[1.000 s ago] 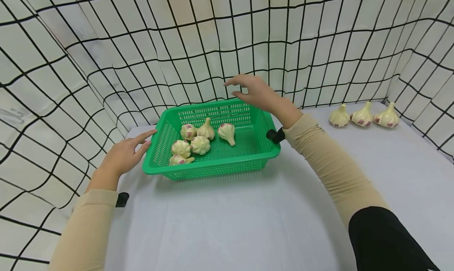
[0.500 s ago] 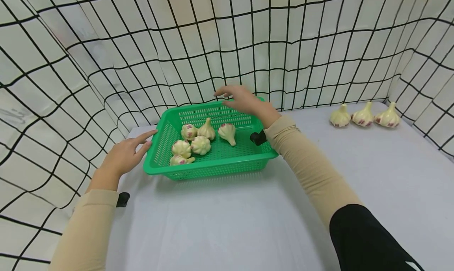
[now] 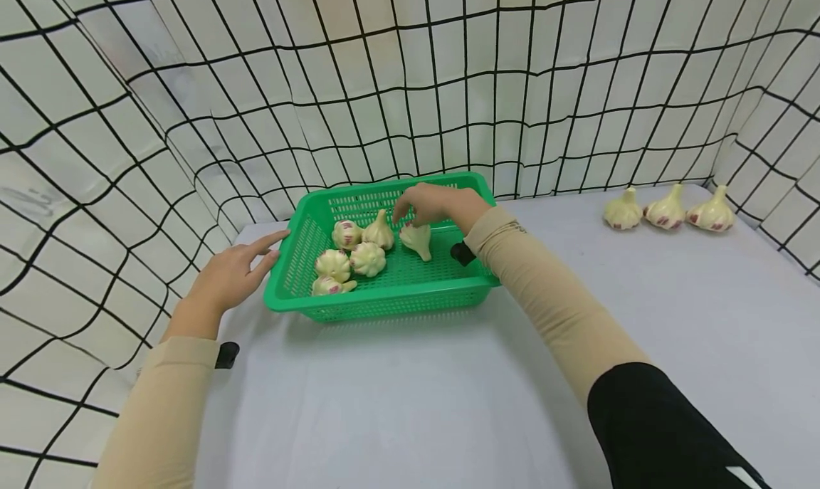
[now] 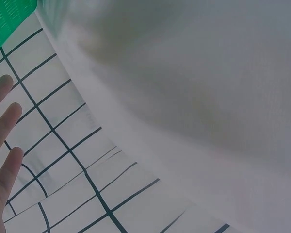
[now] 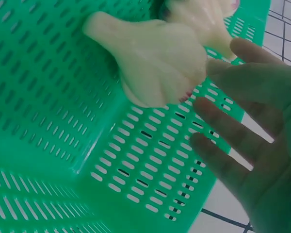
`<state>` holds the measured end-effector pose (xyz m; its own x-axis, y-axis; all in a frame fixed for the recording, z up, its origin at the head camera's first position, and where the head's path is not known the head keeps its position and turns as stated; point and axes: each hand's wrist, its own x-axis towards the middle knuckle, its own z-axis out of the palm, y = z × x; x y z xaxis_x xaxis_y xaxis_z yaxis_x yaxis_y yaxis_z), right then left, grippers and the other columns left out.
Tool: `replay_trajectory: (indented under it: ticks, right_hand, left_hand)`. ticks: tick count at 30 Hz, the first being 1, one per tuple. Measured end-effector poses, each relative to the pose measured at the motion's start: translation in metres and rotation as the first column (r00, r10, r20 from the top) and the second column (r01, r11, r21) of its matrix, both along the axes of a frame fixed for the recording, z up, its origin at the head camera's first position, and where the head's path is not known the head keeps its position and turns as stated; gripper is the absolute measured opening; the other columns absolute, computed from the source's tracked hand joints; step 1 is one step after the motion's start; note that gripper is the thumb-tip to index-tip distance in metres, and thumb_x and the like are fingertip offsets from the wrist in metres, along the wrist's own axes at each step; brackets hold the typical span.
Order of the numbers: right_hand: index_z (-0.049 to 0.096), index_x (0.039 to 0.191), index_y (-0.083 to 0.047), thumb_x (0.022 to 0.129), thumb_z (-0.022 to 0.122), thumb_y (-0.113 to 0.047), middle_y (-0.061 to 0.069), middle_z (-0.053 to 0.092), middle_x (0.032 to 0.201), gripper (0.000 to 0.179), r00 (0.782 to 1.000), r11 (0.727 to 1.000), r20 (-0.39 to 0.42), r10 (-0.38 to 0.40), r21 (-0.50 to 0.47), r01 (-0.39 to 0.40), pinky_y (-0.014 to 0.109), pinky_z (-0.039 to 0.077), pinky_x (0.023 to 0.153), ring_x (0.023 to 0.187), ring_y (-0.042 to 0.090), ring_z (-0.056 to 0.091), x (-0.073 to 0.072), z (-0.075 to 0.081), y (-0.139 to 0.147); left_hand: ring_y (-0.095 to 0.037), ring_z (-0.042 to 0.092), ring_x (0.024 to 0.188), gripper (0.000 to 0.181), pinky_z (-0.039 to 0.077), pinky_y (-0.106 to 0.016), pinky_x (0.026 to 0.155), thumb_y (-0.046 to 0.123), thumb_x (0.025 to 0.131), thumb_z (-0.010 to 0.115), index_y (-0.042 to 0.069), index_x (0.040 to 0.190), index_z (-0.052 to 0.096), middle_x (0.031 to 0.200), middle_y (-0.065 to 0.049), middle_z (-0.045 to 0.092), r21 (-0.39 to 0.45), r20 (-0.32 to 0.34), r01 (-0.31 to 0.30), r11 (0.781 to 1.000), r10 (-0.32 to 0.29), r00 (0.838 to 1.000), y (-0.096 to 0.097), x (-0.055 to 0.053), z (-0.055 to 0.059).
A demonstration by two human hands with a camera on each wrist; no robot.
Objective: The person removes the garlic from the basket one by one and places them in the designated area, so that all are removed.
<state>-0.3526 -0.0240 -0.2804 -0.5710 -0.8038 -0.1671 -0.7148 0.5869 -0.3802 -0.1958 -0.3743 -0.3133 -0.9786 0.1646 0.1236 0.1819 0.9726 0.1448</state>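
Beside my right hand (image 3: 435, 203) (fingers apart): round, cream-purple garlic bulb (image 3: 418, 243); touching wide left hand (image 3: 227, 279): rectangular green plastic basket (image 3: 410, 295).

Smooth plastic basket (image 3: 384, 297), glossy garlic bulbs (image 3: 368, 260)
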Motion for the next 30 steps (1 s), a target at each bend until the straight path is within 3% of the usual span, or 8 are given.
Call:
replay_trajectory:
  ticks: [11, 17, 26, 30]
  right_hand:
    - [0.062, 0.143, -0.014, 0.096, 0.053, 0.015, 0.012, 0.054, 0.149, 0.056, 0.999, 0.99, 0.048, -0.014, 0.139, 0.007, 0.041, 0.046, 0.108, 0.14, 0.031, 0.046, -0.005, -0.004, 0.002]
    - [0.063, 0.142, -0.012, 0.094, 0.058, 0.015, 0.016, 0.053, 0.147, 0.055, 0.993, 0.99, 0.103, -0.053, 0.134, 0.039, 0.04, 0.05, 0.101, 0.136, 0.033, 0.047, -0.006, -0.004, 0.007]
    - [0.058, 0.143, -0.012, 0.095, 0.061, 0.01, 0.02, 0.049, 0.145, 0.053, 0.969, 0.983, 0.207, -0.133, 0.151, 0.103, 0.052, 0.051, 0.101, 0.126, 0.035, 0.052, -0.005, -0.001, 0.013]
    - [0.053, 0.146, -0.011, 0.095, 0.064, 0.009, 0.02, 0.046, 0.148, 0.056, 0.957, 0.976, 0.244, -0.16, 0.183, 0.117, 0.051, 0.052, 0.1, 0.12, 0.037, 0.055, -0.003, -0.002, 0.014]
  left_hand:
    - [-0.056, 0.052, 0.123, 0.057, 0.042, -0.074, 0.096, 0.05, 0.111, 0.03, 0.02, 0.16, 0.037, 0.135, -0.035, 0.057, 0.008, 0.005, -0.008, 1.0, 0.008, 1.0, 0.002, -0.002, 0.001]
    - [-0.056, 0.053, 0.122, 0.057, 0.043, -0.074, 0.095, 0.05, 0.111, 0.03, 0.02, 0.16, 0.037, 0.133, -0.035, 0.058, 0.011, 0.003, -0.013, 1.0, 0.013, 1.0, 0.002, -0.001, 0.001]
    - [-0.055, 0.054, 0.121, 0.057, 0.044, -0.073, 0.094, 0.049, 0.111, 0.029, 0.02, 0.16, 0.037, 0.131, -0.035, 0.059, 0.006, -0.006, -0.01, 1.0, 0.01, 1.0, 0.0, 0.0, 0.001]
    - [-0.055, 0.055, 0.12, 0.057, 0.044, -0.073, 0.094, 0.049, 0.111, 0.03, 0.02, 0.159, 0.038, 0.13, -0.035, 0.06, 0.007, -0.009, -0.005, 1.0, 0.005, 1.0, 0.0, 0.0, 0.0]
